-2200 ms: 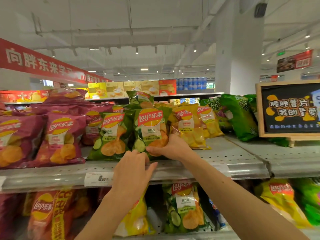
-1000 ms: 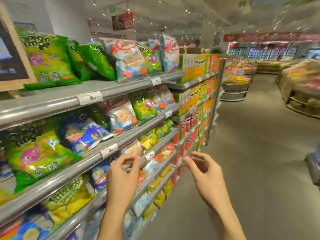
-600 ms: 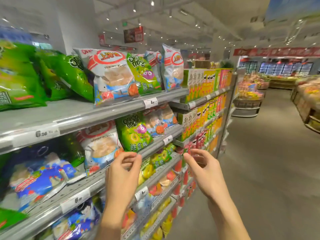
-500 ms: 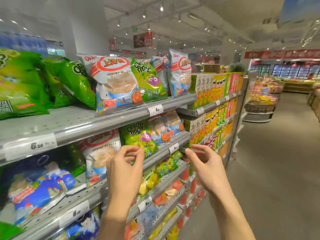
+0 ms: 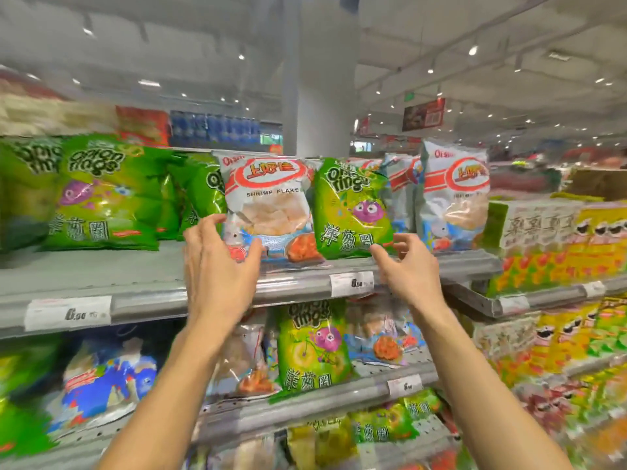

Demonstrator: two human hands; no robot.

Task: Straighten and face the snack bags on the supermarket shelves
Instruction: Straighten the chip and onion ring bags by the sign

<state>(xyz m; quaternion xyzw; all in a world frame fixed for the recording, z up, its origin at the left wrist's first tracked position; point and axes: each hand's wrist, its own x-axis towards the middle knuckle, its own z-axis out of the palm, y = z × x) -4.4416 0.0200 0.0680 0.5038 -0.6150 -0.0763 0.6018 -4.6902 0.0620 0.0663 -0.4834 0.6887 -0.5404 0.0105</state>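
— Both hands are now rising from chest height to the top shelf [image 5: 142, 276].
— Gripping anything?
— Left hand [image 5: 220, 266]: fingers spread, cupping the shrimp flakes bag's [image 5: 268, 208] lower corner, seemingly to turn it forward. Right hand [image 5: 407, 266]: fingers apart, touching the onion rings bag [image 5: 349, 212] leaning beside it.
— Farther back?
— More bags are standing behind.

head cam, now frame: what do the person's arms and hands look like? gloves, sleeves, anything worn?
Both are bare. The left hand and right hand wear no gloves, and no rings show. Both forearms are uncovered down to the bottom edge of the frame: no sleeve cuff, watch, wristband or marking is visible. Motion blur softens fine detail, so small items could be missed.
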